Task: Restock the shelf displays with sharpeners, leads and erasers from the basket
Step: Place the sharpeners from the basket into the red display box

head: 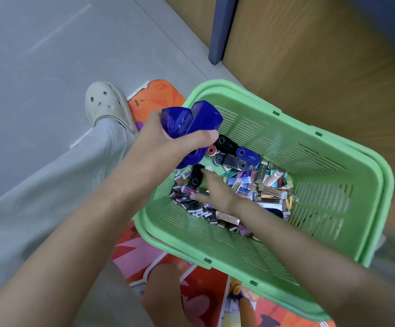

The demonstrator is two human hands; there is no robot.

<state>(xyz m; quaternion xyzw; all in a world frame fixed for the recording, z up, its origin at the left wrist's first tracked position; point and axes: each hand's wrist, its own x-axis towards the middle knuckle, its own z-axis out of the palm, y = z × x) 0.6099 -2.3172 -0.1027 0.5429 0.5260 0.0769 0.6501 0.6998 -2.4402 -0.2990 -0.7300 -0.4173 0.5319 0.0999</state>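
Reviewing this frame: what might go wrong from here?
1. The left hand grips several blue translucent plastic sharpeners bunched together, with one sticking out below the fist. One may slip out and fall.
2. The right hand, fingers spread, reaches toward a black sharpener lying among small shiny packets in the green slotted plastic basket. It might scoop up packets too.

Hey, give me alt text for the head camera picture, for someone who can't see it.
A person's left hand grips a bunch of translucent blue sharpeners at the rim of a green basket, while the right hand reaches open-fingered into the loose black sharpeners and small shiny packs inside. The basket sits on an orange printed mat on a grey floor.
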